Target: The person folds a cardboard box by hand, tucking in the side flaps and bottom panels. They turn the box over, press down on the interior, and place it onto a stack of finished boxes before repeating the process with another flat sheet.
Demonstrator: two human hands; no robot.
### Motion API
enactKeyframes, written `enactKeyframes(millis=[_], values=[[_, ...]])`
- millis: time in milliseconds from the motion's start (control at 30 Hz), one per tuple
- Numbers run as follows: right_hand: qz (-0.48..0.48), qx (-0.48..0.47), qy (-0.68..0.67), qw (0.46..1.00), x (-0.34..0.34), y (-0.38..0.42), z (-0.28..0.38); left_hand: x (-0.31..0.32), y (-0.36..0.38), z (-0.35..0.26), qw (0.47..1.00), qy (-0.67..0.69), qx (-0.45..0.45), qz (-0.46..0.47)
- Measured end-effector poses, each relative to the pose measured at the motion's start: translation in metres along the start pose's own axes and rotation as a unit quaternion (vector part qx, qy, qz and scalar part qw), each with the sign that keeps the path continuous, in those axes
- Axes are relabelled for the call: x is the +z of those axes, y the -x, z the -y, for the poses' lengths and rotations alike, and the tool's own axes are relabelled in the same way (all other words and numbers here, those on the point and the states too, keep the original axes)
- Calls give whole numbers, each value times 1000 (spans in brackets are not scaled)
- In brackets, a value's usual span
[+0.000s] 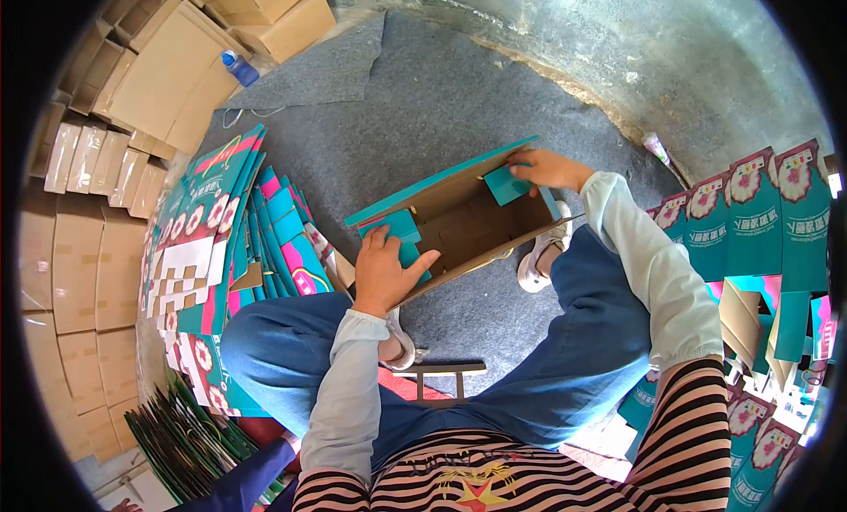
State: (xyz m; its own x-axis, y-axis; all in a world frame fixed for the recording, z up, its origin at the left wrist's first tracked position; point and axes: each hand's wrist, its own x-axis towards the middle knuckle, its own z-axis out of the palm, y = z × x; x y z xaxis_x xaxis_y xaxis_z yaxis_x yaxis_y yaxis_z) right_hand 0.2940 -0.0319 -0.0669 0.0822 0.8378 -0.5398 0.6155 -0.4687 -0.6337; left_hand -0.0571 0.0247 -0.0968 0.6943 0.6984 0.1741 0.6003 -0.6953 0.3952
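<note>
An open cardboard box (463, 234), teal outside and brown inside, is in front of me between my knees. Its long far flap stands up, and teal end flaps show at both short ends. My left hand (388, 267) lies on the left end flap (395, 224), fingers stretched out and thumb spread toward the opening. At the other end, my right hand (551, 170) pinches the right end flap (505, 185) between thumb and fingers. The box's near left corner is partly hidden by my left hand.
Flattened teal and pink printed cartons (207, 212) are stacked at my left. Printed boxes (754, 216) stand in rows at my right. Brown cartons (79, 274) line the left side, near a blue bottle (239, 68). Another person's dark sleeve (251, 477) shows at lower left.
</note>
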Motion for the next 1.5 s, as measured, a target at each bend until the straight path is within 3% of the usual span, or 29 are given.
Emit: enactKeyframes(millis=[33, 133, 200, 267, 333, 433, 533, 633, 733, 833, 867, 967, 1067, 1167, 1367, 1467, 1500], values=[[26, 43, -39, 998, -3, 2, 11, 0, 1, -1, 1000, -15, 15, -7], [5, 44, 103, 994, 2, 11, 24, -1, 5, 4, 999, 27, -16, -7], [-5, -60, 281, 958, 6, 18, 15, -8, 13, 12, 978, 179, -108, 12], [-11, -103, 427, 898, 17, 26, 3, -15, 23, 27, 934, 299, -192, 37], [-63, -129, 433, 890, 22, 34, 1, -25, 30, 41, 883, 379, -268, 63], [-115, -154, 411, 891, 17, 35, -3, -30, 30, 34, 796, 489, -356, -15], [-127, -167, 389, 897, 9, 37, -8, -42, 27, 42, 837, 448, -307, 67], [-127, -181, 377, 900, 5, 40, -11, -44, 22, 57, 911, 320, -205, 163], [-135, -162, 350, 913, 7, 36, -16, -56, 2, 37, 964, 63, -136, 222], [-164, -103, 268, 944, 5, 36, -16, -49, -12, -1, 965, -117, -197, 127], [-174, -79, 231, 954, 5, 38, -14, -55, -19, -9, 954, -81, -253, 140], [-184, -40, 61, 980, 5, 34, -27, -51, -12, -8, 972, -133, -194, -1], [-268, -10, -177, 947, 8, 28, -31, -55, -11, 2, 975, -179, -63, -119], [-268, 18, -184, 946, 4, 46, -2, -49, -7, 18, 978, -209, -7, 23], [-155, -81, -13, 984, -9, 43, -23, -58, -3, 8, 993, -88, 42, 70], [-152, -134, 193, 960, -11, 36, -42, -61, 0, 5, 982, -89, 53, 160], [-131, -108, 253, 952, -9, 36, -39, -59, 2, 9, 980, -99, 87, 148]])
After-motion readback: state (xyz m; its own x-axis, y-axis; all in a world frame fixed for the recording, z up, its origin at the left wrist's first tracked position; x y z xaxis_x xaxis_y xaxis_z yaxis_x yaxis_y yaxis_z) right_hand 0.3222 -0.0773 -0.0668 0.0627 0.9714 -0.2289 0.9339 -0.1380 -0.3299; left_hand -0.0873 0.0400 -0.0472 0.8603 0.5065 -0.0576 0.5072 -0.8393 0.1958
